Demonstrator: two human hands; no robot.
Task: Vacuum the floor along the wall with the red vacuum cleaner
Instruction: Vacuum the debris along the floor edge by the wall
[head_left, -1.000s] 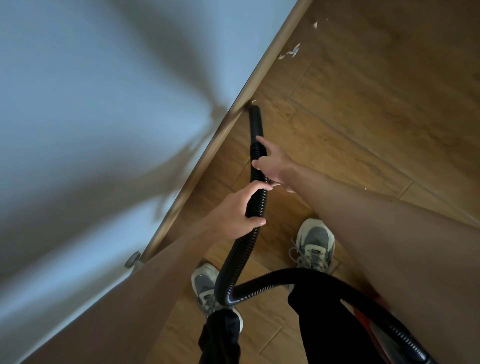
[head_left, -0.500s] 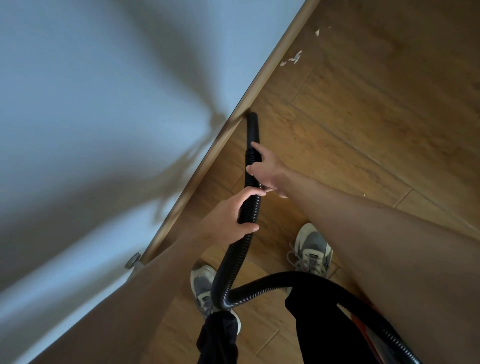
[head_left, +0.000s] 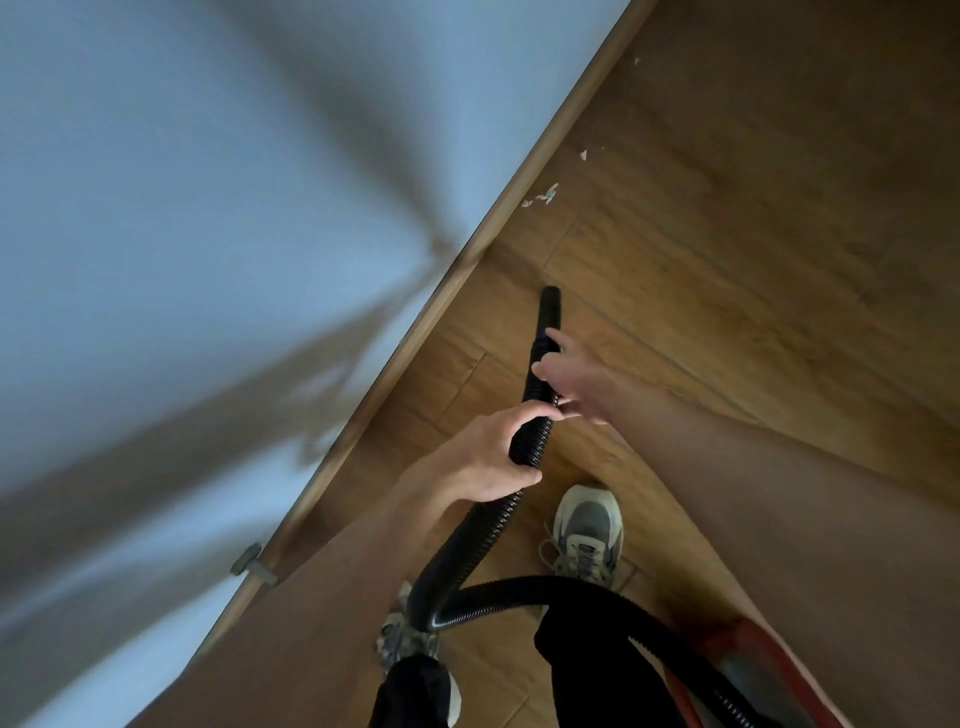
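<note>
A black ribbed vacuum hose (head_left: 470, 545) runs from the red vacuum cleaner (head_left: 753, 670) at the bottom right, loops by my feet and rises to a smooth black nozzle (head_left: 550, 309) over the wooden floor. My left hand (head_left: 488, 452) is wrapped around the hose below the nozzle. My right hand (head_left: 576, 379) grips the hose just above it, nearer the tip. The nozzle tip is a short way out from the wooden baseboard (head_left: 524, 171). White debris scraps (head_left: 543, 196) lie by the baseboard beyond the nozzle.
A pale blue wall (head_left: 208, 260) fills the left side, with arm shadows on it. A small metal door stop (head_left: 252, 564) sticks out near the baseboard at lower left. My two grey sneakers (head_left: 587, 530) stand on the plank floor (head_left: 753, 234).
The nozzle tip has pulled away from the baseboard, to the right and back toward me. Both hands moved with the hose and kept their grip.
</note>
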